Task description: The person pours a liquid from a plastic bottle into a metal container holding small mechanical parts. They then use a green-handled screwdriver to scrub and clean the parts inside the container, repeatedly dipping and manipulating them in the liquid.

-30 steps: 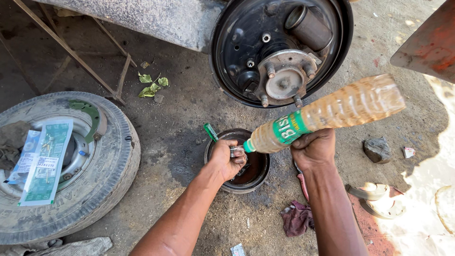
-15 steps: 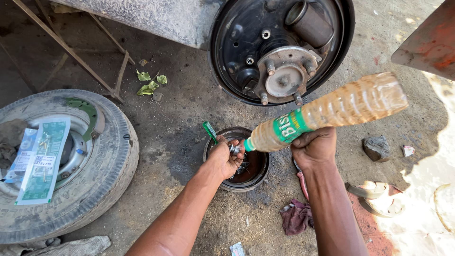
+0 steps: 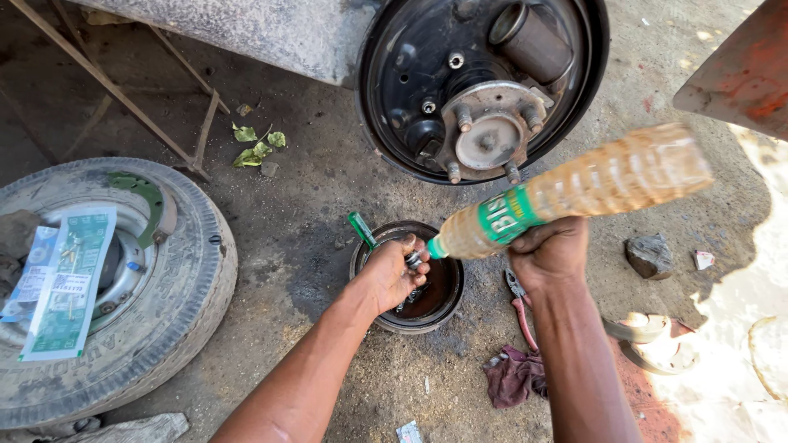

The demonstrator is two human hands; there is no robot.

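1. One ribbed clear plastic bottle with a green label (image 3: pixel 574 193) is tilted neck-down over one round dark metal bowl (image 3: pixel 410 316) on the dirt floor.
2. The right hand (image 3: pixel 548 254) has its grip wrapped round the bottle's lower body.
3. The left hand (image 3: pixel 392 275) pinches small metal parts at the bottle's mouth.
4. One red-handled pliers (image 3: pixel 519 302), one maroon rag (image 3: pixel 513 376), one wheel hub (image 3: pixel 484 90) and one tyre (image 3: pixel 164 328) lie around.

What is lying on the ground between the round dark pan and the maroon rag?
In the head view, red-handled pliers lie on the dirt between the dark pan and the maroon rag, partly hidden by the right hand and its forearm.
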